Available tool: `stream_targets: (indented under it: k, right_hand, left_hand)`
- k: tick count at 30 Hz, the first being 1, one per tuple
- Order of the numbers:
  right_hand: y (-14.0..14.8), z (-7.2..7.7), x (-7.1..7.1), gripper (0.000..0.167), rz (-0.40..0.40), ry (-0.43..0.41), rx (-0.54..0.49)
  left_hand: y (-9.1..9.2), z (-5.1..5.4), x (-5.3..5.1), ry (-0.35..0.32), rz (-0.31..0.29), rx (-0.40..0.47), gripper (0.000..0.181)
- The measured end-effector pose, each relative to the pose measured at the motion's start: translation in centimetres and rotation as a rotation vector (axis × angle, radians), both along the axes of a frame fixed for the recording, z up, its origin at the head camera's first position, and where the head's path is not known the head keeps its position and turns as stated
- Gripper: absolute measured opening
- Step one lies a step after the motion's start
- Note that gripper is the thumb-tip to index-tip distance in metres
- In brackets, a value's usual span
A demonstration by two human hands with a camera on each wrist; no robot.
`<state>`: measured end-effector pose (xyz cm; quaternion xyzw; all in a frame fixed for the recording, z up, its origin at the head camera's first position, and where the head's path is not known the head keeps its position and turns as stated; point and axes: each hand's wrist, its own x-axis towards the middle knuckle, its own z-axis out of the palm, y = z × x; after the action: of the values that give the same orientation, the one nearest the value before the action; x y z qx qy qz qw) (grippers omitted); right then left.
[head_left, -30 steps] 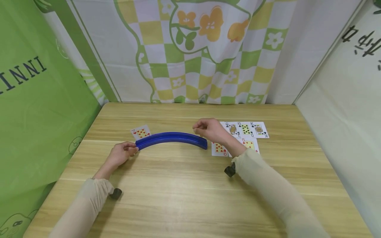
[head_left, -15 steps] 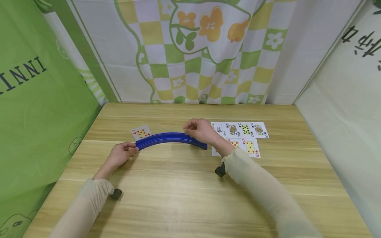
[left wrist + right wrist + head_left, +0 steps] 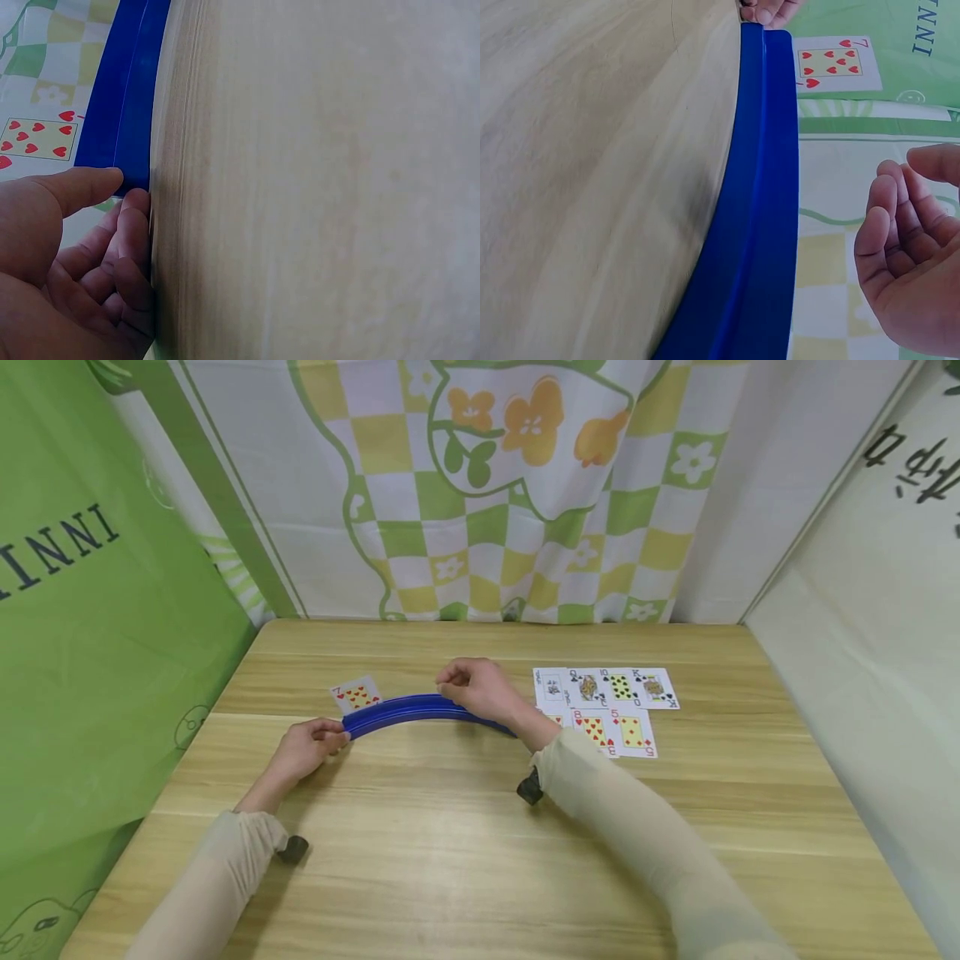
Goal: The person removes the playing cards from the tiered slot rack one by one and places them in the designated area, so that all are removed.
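Observation:
A curved blue card holder (image 3: 405,707) lies across the table, bowed away from me. My left hand (image 3: 302,747) pinches its left end; in the left wrist view the thumb rests on the blue face and a fingertip touches the end. A seven of hearts (image 3: 358,694) stands up from the holder's left part. My right hand (image 3: 483,692) hovers over the holder's right half and hides part of it. Its fingers are loosely bent. In the right wrist view a gap shows between thumb and fingers, with nothing held.
Two rows of face-up cards lie to the right, among them a joker (image 3: 551,687), a queen (image 3: 588,686), a ten (image 3: 620,686), a king (image 3: 656,687), an eight of hearts (image 3: 595,731) and a five of diamonds (image 3: 633,732). A patterned curtain (image 3: 517,568) hangs behind the table.
My right hand has moved left along the holder, away from the cards, uncovering the joker and the eight of hearts. My left hand, the holder and the seven have stayed put.

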<state>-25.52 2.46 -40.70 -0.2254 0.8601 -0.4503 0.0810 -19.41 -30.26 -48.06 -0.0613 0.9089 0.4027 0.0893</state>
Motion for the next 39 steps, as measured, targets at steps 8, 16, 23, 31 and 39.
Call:
stream_targets:
  k: [8, 16, 23, 31, 39]
  right_hand:
    - [-1.5, -0.8, -0.5, 0.015, 0.001, -0.005, 0.006]
    - [-3.1, -0.9, -0.7, 0.019, 0.031, 0.041, 0.034]
    - [-4.3, -0.9, -0.9, 0.021, 0.051, 0.064, 0.043]
    - [-5.7, -0.8, -1.2, 0.019, 0.054, 0.089, 0.035]
    - [-7.2, -0.7, -1.0, 0.021, 0.072, 0.055, 0.029]
  left_hand:
    - [0.0, 0.0, 0.1, 0.001, 0.002, -0.003, 0.038]
    - [0.1, 0.0, 0.3, -0.005, 0.006, -0.002, 0.038]
    - [0.2, 0.0, 0.2, -0.004, 0.004, -0.002, 0.037]
    - [0.1, 0.1, 0.1, 0.012, -0.006, -0.013, 0.037]
    - [0.1, 0.0, 0.1, 0.005, 0.002, 0.005, 0.037]
